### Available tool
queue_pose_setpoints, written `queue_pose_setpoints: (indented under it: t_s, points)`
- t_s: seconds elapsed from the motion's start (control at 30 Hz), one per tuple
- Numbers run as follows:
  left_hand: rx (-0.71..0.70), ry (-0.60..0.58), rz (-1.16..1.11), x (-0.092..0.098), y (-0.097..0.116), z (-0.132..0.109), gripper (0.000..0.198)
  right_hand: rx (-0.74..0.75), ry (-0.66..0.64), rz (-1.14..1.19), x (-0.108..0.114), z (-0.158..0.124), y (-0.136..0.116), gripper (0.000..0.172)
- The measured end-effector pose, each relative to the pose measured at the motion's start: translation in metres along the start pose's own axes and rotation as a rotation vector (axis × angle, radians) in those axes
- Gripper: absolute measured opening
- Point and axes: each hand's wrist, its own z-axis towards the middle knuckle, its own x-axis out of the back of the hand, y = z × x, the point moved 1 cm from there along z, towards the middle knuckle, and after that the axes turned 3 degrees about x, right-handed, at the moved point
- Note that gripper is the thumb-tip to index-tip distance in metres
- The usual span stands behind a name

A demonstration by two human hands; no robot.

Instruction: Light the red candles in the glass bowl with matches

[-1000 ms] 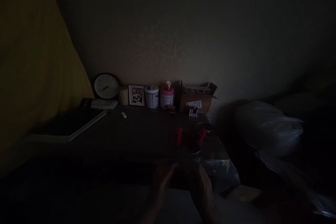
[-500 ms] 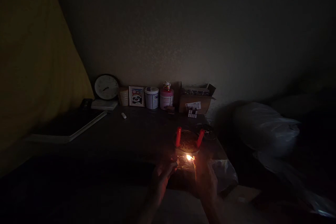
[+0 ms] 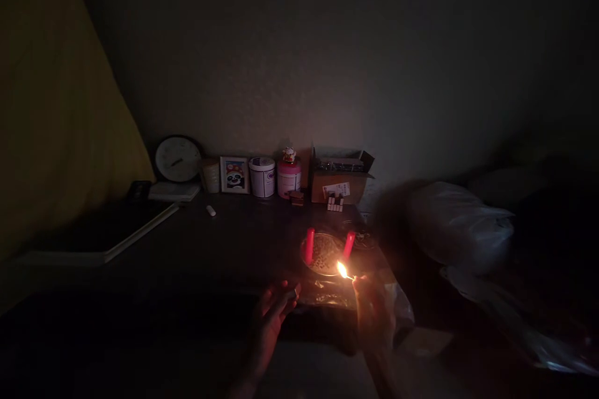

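Note:
In the dim head view, my right hand (image 3: 374, 308) pinches a burning match (image 3: 349, 276), its flame pointing up and left. The flame is just below the right red candle (image 3: 349, 244), apart from its top. The left red candle (image 3: 309, 245) stands upright. Both candles are set in a round dish (image 3: 325, 273) filled with small grains, and neither shows a flame. My left hand (image 3: 274, 315) is closed around a small matchbox (image 3: 296, 292), mostly hidden by the fingers, with only one end showing. It is left of the match, in front of the dish.
Along the wall stand a clock (image 3: 178, 159), a panda picture frame (image 3: 234, 176), a white tub (image 3: 262, 177), a pink-lidded tub (image 3: 289, 181) and an open cardboard box (image 3: 334, 187). A dark flat slab (image 3: 103, 227) lies left. A plastic bag (image 3: 463, 224) is beyond the table's right edge.
The match flame has grown brighter. My right hand has moved slightly right and up with it, toward the right candle. My left hand has drawn away to the left with the matchbox.

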Motion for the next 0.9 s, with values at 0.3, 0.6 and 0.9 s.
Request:
queue_pose_setpoints:
  t_s: [0.3,0.6,0.9]
  points:
    - [-0.017,0.022,0.072,0.01,-0.008,0.009,0.031,0.077,0.047,-0.044,0.003,0.005,0.0,0.023]
    - [-0.02,0.025,0.099,0.015,-0.013,0.013,0.032,0.149,0.024,-0.111,0.005,0.007,0.001,0.028]
    - [-0.033,-0.005,0.078,0.012,-0.01,0.009,0.029,0.107,-0.036,-0.17,0.009,0.008,-0.006,0.03]
